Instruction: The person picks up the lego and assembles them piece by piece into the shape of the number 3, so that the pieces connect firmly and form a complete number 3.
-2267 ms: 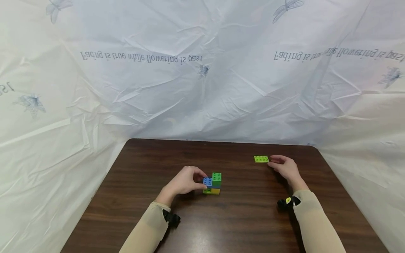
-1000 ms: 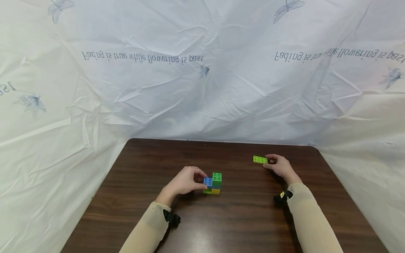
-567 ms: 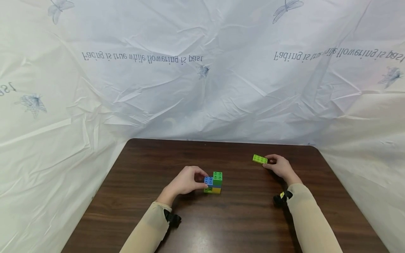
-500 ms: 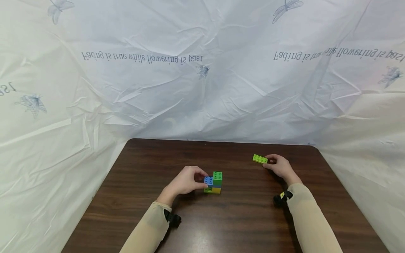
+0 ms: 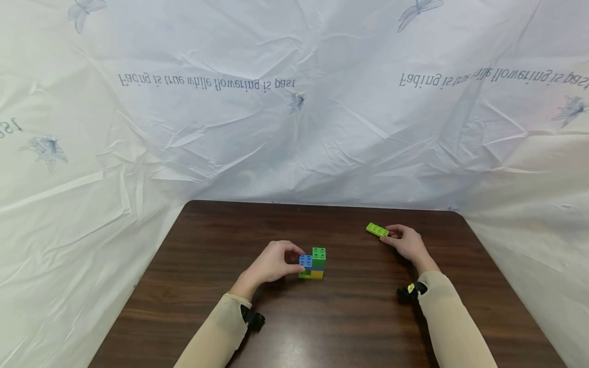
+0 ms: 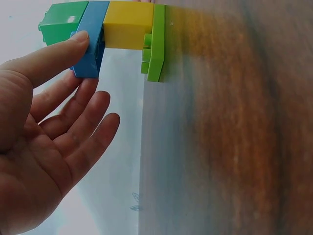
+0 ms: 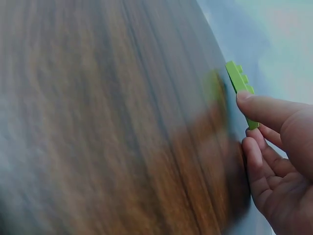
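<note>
My left hand pinches the blue brick of a small building-block stack between thumb and fingers. On one half of the blue brick sits a green brick. Under it are a yellow brick and, at the bottom, a thin lime-green plate brick. Whether this stack touches the table, I cannot tell. Farther back, my right hand pinches another thin lime-green plate brick at its right end. In the right wrist view this brick appears slightly off the tabletop, studs facing away from it.
The dark wood-grain table has rounded far corners. A white printed plastic sheet hangs behind it and along both sides. A small black device is worn at each wrist.
The right hand has shifted slightly left with the loose lime-green plate brick, which has turned so its left end points farther back. The left hand and stack have edged right and back.
</note>
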The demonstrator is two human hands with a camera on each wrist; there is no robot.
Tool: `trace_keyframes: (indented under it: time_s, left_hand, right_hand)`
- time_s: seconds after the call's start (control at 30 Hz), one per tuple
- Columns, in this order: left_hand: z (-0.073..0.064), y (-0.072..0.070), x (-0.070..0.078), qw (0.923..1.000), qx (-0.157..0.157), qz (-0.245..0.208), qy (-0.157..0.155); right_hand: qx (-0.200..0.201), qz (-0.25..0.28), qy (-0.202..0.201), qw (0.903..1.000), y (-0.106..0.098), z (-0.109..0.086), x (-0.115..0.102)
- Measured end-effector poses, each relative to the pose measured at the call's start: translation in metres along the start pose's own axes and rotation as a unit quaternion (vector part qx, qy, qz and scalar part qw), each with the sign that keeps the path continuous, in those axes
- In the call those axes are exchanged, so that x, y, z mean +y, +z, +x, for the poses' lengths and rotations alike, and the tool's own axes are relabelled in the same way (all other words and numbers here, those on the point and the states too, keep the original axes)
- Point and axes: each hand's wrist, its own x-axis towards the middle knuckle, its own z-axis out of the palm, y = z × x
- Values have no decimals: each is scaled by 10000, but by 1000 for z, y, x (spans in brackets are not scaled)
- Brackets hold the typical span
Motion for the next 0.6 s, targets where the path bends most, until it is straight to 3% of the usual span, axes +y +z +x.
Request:
trace_keyframes:
  time_s: [0.6]
  left_hand:
    - [0,1,-2,10000,48,31,-70]
  right_hand:
    - [181,949,-393,9946,13,-25,-34]
